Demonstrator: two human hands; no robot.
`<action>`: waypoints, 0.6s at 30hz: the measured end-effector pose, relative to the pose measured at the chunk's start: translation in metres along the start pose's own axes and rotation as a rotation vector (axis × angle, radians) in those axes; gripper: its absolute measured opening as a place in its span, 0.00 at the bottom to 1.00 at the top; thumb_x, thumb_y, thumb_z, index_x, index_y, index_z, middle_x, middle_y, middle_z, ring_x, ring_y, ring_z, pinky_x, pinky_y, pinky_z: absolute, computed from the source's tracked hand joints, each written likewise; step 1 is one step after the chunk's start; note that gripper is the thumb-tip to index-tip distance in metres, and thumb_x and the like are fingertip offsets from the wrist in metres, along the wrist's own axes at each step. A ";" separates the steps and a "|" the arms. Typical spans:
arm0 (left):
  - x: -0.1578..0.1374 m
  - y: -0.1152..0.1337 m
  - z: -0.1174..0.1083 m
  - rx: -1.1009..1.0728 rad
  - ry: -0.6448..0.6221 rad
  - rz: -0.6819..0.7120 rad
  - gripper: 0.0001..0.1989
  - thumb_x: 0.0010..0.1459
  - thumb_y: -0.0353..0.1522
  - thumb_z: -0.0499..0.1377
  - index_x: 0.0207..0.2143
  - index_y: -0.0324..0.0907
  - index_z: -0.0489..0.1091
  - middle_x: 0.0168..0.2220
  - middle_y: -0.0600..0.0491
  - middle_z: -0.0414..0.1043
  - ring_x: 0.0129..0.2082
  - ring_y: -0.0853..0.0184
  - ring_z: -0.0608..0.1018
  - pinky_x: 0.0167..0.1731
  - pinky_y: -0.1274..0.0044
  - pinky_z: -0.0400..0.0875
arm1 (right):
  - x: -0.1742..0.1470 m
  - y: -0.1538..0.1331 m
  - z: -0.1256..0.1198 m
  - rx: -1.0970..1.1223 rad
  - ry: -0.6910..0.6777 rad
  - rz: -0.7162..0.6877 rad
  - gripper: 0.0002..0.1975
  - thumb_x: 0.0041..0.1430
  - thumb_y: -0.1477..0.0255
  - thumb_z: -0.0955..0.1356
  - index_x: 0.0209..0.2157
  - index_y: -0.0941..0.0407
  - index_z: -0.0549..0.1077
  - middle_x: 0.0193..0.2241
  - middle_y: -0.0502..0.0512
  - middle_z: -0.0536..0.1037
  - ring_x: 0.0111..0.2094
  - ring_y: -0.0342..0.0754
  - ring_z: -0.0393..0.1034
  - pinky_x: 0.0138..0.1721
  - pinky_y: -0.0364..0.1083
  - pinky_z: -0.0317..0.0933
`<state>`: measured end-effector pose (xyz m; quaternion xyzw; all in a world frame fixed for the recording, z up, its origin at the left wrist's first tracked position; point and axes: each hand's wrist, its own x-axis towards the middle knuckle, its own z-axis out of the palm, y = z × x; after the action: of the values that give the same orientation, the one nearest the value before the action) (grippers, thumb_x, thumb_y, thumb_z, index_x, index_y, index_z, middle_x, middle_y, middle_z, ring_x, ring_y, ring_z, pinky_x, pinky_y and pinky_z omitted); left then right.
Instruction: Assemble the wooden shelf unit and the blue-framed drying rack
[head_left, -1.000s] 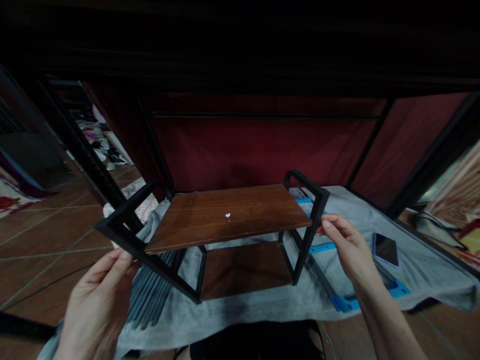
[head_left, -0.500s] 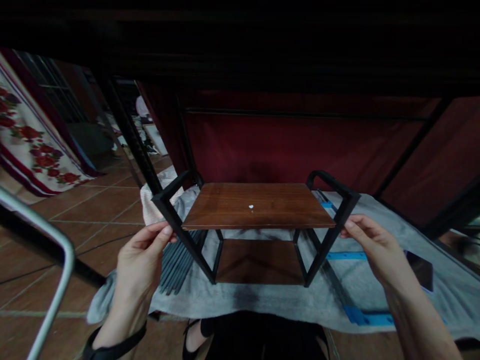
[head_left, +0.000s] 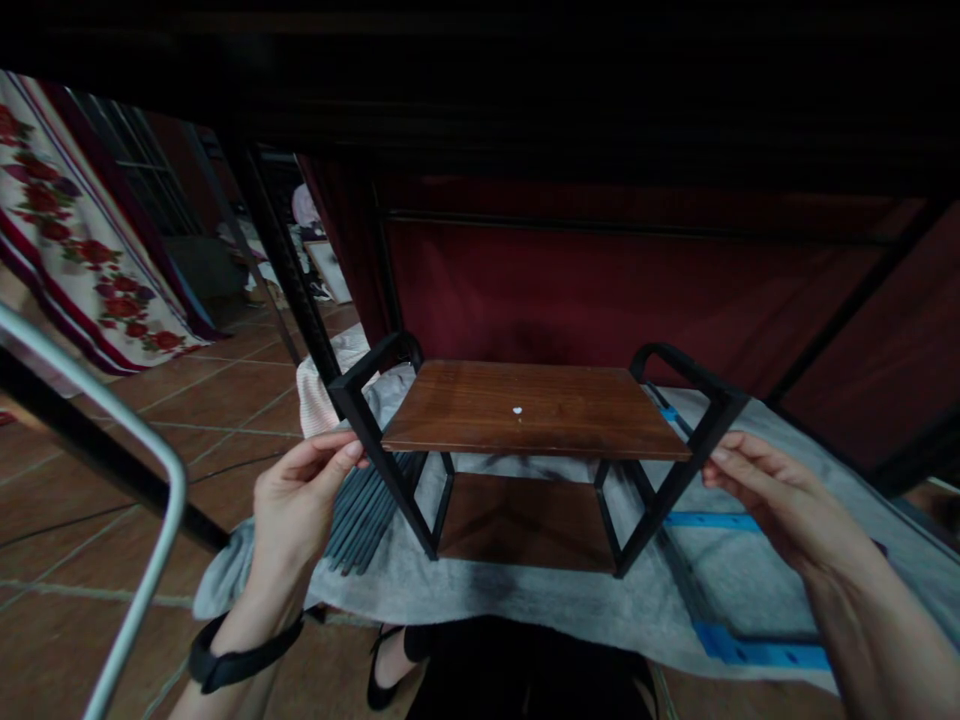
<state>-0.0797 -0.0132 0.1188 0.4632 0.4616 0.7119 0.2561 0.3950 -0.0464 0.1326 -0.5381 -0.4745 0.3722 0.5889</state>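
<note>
Cannot clearly see fingertip contact between right hand [head_left: 780,495] and rack [head_left: 577,400]. Cannot follow pale tube [head_left: 163,530] past left edge.

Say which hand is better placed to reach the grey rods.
Left, likely: the left hand is beside the grey rods, while the right hand is on the opposite side of the shelf unit.

I'm getting dim light. Brown tiled floor [head_left: 232,385] and floral drape [head_left: 94,255] at left, dark red curtain [head_left: 570,290] straight ahead.
</note>
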 end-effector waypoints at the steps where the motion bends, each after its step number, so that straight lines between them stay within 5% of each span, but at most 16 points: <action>1: 0.000 0.000 0.000 -0.019 0.001 -0.025 0.13 0.45 0.36 0.74 0.35 0.44 0.81 0.32 0.55 0.80 0.30 0.70 0.77 0.36 0.77 0.74 | -0.002 0.001 0.001 -0.043 0.032 -0.046 0.15 0.48 0.57 0.78 0.34 0.51 0.80 0.32 0.51 0.77 0.31 0.45 0.69 0.34 0.42 0.68; 8: 0.000 0.006 0.005 -0.117 0.001 -0.159 0.15 0.39 0.37 0.75 0.31 0.43 0.80 0.30 0.55 0.79 0.28 0.69 0.75 0.32 0.76 0.73 | -0.020 0.010 0.012 -0.280 0.226 -0.275 0.14 0.53 0.56 0.75 0.38 0.47 0.79 0.31 0.50 0.79 0.34 0.50 0.74 0.38 0.47 0.69; 18: 0.000 0.001 0.007 -0.112 0.023 -0.065 0.13 0.41 0.36 0.75 0.31 0.43 0.79 0.28 0.57 0.77 0.27 0.71 0.75 0.32 0.78 0.73 | -0.005 0.014 0.005 -0.006 0.134 -0.129 0.13 0.49 0.59 0.79 0.34 0.49 0.81 0.32 0.48 0.78 0.32 0.43 0.70 0.37 0.39 0.66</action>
<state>-0.0737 -0.0112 0.1204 0.4248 0.4389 0.7330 0.2994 0.3904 -0.0477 0.1182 -0.5321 -0.4686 0.2952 0.6404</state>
